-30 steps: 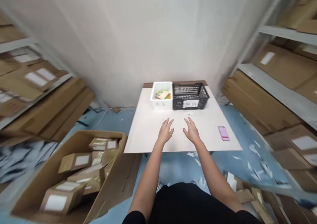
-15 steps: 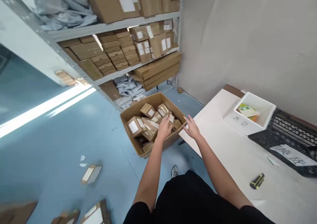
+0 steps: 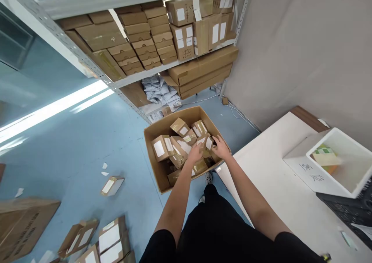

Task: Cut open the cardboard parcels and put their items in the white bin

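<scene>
A large open carton (image 3: 154, 174) stands on the floor in front of me, filled with several small cardboard boxes (image 3: 162, 148) bearing white labels. Both my hands reach down into it. My left hand (image 3: 196, 153) is closed against the near-left side of one small cardboard box (image 3: 207, 143). On that box's right side are the curled fingers of my right hand (image 3: 221, 148), close to the carton's right wall. The box sits tilted between the two hands, its lower part hidden among the others.
A metal shelf (image 3: 136, 77) with stacked cartons rises ahead. To the right, a white table (image 3: 261, 162) carries a white bin (image 3: 308, 174) and a black crate (image 3: 343, 208). Several cartons (image 3: 112, 239) and a lone small box (image 3: 112, 185) lie on the blue floor at left.
My hands have moved down into the carton. The right hand has come from the carton's right edge to the small box. The view has shifted downward.
</scene>
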The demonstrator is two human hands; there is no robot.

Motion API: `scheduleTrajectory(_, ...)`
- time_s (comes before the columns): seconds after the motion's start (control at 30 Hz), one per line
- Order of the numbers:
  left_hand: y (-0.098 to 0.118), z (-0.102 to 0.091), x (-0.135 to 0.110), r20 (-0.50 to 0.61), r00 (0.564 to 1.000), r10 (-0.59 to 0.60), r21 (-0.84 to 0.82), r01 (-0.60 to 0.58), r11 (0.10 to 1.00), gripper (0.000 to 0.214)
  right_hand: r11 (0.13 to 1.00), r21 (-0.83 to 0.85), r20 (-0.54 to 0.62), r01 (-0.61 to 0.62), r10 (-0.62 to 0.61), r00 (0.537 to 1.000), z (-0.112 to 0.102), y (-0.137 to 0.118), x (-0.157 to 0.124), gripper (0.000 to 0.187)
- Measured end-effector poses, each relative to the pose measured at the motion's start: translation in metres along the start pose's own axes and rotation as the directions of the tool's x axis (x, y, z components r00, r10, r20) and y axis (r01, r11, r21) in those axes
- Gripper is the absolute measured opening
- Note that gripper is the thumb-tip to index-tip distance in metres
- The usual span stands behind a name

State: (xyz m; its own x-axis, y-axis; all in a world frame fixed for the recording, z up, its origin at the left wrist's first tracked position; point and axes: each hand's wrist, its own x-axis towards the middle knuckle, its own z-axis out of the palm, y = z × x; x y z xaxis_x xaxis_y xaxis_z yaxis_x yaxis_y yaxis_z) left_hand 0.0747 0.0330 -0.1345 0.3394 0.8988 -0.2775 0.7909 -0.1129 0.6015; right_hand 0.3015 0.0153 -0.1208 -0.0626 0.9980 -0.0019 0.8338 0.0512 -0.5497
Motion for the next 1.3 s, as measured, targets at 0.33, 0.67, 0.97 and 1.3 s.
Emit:
scheduleTrajectory(0.33, -0.01, 0.089, 0.107, 0.371, 0.915, -0.157, 0.267, 0.057, 0.962, 0.071, 0.942, 0.2, 0.19, -0.269, 0.232, 0.954, 0.097, 0.088, 0.019, 0.072)
scheduleTrajectory(0.67, -0.082, 0.086, 0.122, 0.281, 0.929, -0.24, 0.181, 0.194, 0.964, 0.059, 0.738, 0.248, 0.468, -0.627, 0.475, 0.745, 0.181, 0.092, 0.031, 0.093)
scheduleTrajectory(0.97, -0.083, 0.057, 0.104, 0.107, 0.951, -0.291, 0.001, 0.292, 0.956, 0.056, 0.882, 0.106, 0.317, -0.46, 0.408, 0.856, 0.179, 0.032, 0.069, 0.075)
scheduleTrajectory(1.3, -0.014, -0.042, 0.006, -0.152, 0.985, -0.086, 0.078, 0.098, 0.992, 0.081, 0.963, -0.201, 0.112, -0.179, 0.205, 0.972, 0.032, -0.088, 0.041, 0.071)
